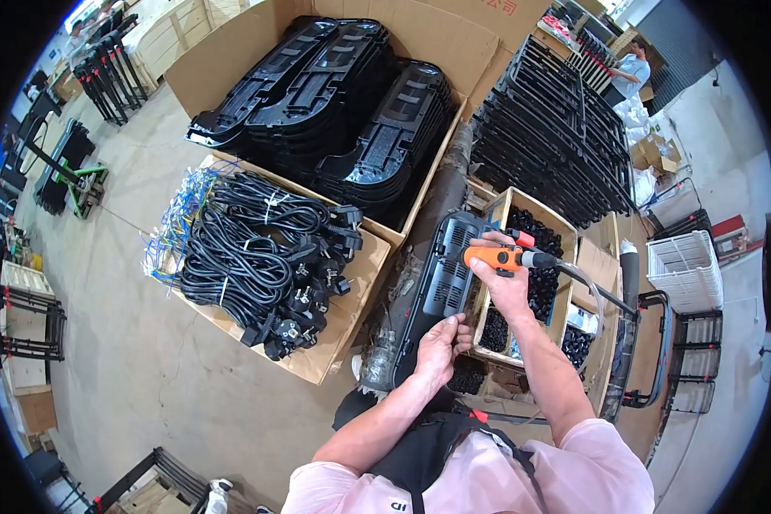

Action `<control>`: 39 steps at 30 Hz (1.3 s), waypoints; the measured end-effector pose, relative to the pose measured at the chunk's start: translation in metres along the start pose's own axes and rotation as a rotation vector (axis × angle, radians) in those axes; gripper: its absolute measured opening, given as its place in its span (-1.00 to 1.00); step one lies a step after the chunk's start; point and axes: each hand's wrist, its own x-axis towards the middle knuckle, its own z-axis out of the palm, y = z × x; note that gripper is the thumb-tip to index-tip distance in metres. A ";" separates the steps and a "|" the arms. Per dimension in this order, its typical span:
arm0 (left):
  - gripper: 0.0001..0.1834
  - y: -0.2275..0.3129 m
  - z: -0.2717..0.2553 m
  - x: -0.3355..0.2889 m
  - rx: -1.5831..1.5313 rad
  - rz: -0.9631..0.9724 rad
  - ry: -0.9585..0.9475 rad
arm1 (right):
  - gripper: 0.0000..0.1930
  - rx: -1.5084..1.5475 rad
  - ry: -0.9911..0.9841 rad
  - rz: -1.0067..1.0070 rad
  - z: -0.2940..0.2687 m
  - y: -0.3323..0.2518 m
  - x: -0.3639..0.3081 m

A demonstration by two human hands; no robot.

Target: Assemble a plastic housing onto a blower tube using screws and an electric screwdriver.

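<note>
Pink sleeves (pixel 522 471) and a dark apron sit closest to my view, with both forearms reaching up from them. On my left hand (pixel 441 343) the grip is closed on the lower end of a long black vented plastic panel (pixel 441 278), which stands tilted between the cardboard boxes. On my right hand (pixel 504 278) the grip is wrapped around an orange powered screwdriver (pixel 499 256), its tip pressed against the panel's upper right edge; a hose runs off from the tool to the right. Just beside the panel on the right is a wooden box of small black parts (pixel 540 283). Left of it, an open cardboard tray holds bundled black power cords (pixel 261 257) with plugs, and behind that a large carton holds stacked black moulded shells (pixel 343 103). Black metal frames (pixel 557 128) are stacked at upper right, near another person (pixel 634 68)
</note>
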 end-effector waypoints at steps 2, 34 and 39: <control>-0.71 -0.001 0.000 -0.005 -0.016 -0.010 0.017 | -0.47 -0.036 -0.011 -0.008 0.002 0.003 0.002; -0.70 -0.012 -0.042 -0.054 -0.385 0.052 0.028 | -0.40 0.056 -0.330 0.165 -0.037 -0.045 -0.117; -0.71 -0.016 -0.036 -0.057 -0.378 0.067 0.039 | -0.41 0.098 -0.299 0.174 -0.046 -0.045 -0.140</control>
